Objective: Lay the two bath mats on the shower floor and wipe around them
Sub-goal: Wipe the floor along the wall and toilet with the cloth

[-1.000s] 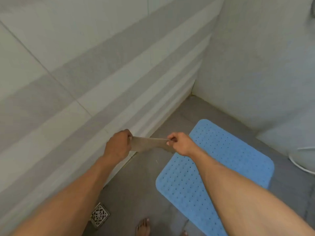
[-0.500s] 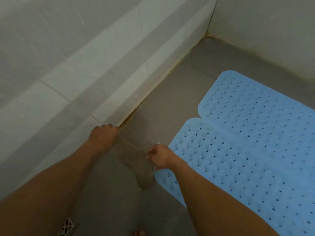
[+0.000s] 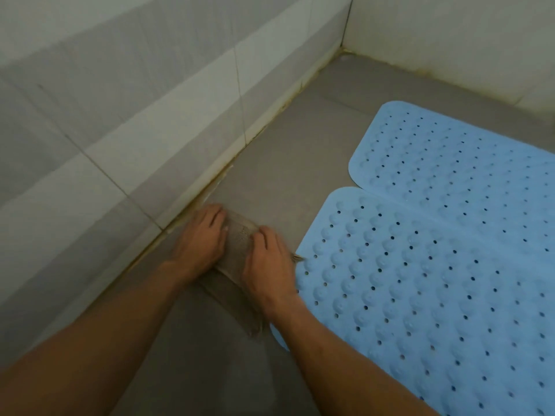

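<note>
Two light blue perforated bath mats lie flat on the grey shower floor (image 3: 300, 136), side by side: the near mat (image 3: 420, 295) and the far mat (image 3: 456, 163), their edges touching. A thin brownish-grey cloth (image 3: 237, 247) is spread on the floor between the wall and the near mat. My left hand (image 3: 201, 238) presses flat on its left side, close to the wall. My right hand (image 3: 268, 262) presses flat on its right side, beside the near mat's edge. Part of the cloth is hidden under both hands.
A tiled wall (image 3: 120, 115) runs along the left, meeting the floor at a stained grout line (image 3: 270, 118). A second wall (image 3: 450, 31) closes the far corner. Bare floor lies between the wall and the mats.
The cloth, held stretched in the air between both hands, came down onto the floor. Both hands went from pinching it to pressing flat on it. The view dropped closer to the floor.
</note>
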Available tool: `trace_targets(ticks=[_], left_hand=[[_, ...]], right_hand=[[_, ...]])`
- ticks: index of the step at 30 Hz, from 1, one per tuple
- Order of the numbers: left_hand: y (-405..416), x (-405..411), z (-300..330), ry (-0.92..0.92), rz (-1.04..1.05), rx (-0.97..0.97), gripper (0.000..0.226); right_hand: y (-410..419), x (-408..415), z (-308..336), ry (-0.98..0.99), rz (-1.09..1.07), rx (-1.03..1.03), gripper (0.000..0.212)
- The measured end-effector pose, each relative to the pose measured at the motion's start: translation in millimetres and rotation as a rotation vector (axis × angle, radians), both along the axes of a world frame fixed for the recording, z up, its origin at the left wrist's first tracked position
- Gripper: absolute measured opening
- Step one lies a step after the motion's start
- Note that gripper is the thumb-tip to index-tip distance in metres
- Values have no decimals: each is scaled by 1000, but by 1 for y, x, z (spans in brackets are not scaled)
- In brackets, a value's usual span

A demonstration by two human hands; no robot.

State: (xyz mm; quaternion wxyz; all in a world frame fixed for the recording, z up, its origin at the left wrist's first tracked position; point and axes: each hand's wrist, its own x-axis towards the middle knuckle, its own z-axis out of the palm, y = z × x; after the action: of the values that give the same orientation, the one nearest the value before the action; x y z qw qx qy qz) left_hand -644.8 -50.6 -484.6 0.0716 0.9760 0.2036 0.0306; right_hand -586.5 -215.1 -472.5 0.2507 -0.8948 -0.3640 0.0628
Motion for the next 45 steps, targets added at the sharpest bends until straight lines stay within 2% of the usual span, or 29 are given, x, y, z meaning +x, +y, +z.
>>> trace_targets(ticks=[2, 4, 11, 16, 22, 34, 38, 45], left_hand=[[4, -12, -9, 56, -59, -17, 61], [6, -17, -12, 92, -77, -70, 67], [13, -6, -26, 76, -80, -70, 63], [31, 41, -24, 88, -140, -65, 67], [42, 127, -27, 74, -131, -50, 58], [57, 294, -23, 83, -183, -46, 58], [68, 325, -22, 93, -213, -19, 59], [68, 325, -20, 97, -223, -24, 61]], right_hand=[[4, -23, -12, 82, -34, -39, 60], [4, -33, -17, 73, -66, -90, 62], [11, -8, -30, 30, -62, -151, 68], [25, 32, -31, 33, -99, -162, 69], [39, 121, -36, 5, -124, -198, 70], [56, 291, -36, -26, -143, -243, 72], [62, 303, -36, -47, -172, -202, 71], [61, 300, -32, -32, -190, -173, 71]])
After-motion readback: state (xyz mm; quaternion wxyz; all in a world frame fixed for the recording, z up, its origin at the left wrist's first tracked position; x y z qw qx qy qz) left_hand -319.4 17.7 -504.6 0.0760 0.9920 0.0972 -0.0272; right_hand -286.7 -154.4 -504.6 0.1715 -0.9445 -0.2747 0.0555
